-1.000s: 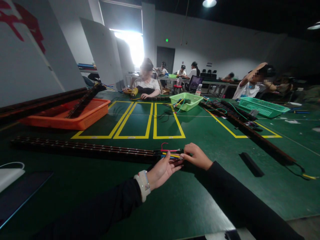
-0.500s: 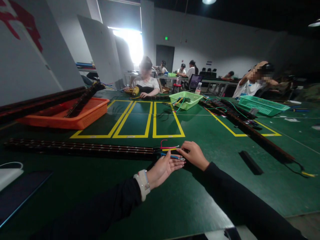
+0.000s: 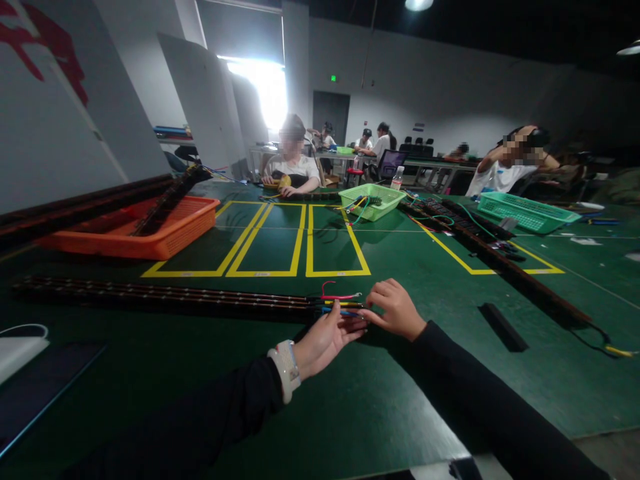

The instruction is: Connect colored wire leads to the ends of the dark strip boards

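Note:
A long dark bar with thin copper-coloured strips (image 3: 165, 297) lies across the near left of the table. From its right end come a red wire (image 3: 341, 297), a yellow wire (image 3: 345, 303) and a blue wire (image 3: 350, 313). My left hand (image 3: 320, 345), with a pale watch at the wrist, comes from below, its thumb pressing the blue wire against its fingers. Beside it, my right hand (image 3: 399, 312) pinches the tip of the blue wire between thumb and index finger; the terminal there is mostly covered. The red wire's end sticks out free above the hands.
An orange basket (image 3: 165, 248) stands at the left; a light green basket (image 3: 373, 205) and a teal basket (image 3: 527, 215) stand farther back. Another long bar (image 3: 530, 280) slants across the right, near a short black strip (image 3: 503, 327). A person (image 3: 295, 163) sits opposite with a yellow tool.
My right hand has moved slightly down from the yellow wire's end to the blue wire's tip. My left hand has barely moved. The person opposite has shifted the yellow tool rightward.

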The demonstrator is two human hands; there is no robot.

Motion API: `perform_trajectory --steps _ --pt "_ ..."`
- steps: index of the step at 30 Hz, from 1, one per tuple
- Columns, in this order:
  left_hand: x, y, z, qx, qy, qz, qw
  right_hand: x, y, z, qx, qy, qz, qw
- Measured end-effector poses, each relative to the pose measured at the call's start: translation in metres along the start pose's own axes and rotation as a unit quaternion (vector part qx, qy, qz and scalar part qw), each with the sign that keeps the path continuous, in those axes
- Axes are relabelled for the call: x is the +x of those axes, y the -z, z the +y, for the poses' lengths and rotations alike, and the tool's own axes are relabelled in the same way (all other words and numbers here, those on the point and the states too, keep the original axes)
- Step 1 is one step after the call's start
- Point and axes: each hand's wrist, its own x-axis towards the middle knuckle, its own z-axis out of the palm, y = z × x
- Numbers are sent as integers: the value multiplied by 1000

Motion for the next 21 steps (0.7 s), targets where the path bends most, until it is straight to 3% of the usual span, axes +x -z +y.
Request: perform_trajectory --steps 3,6,16,21 --pt "1 2 -1 7 -7 0 1000 0 1 -2 -22 64 -34 997" --pt "2 3 -1 -1 -4 7 1000 1 -1 -3 -27 76 -48 996" --pt "0 1 -1 61 82 -24 994 1 -8 -3 -66 -16 -32 997" --pt "1 1 0 74 92 -29 993 1 -7 -3 -16 -67 -11 998"
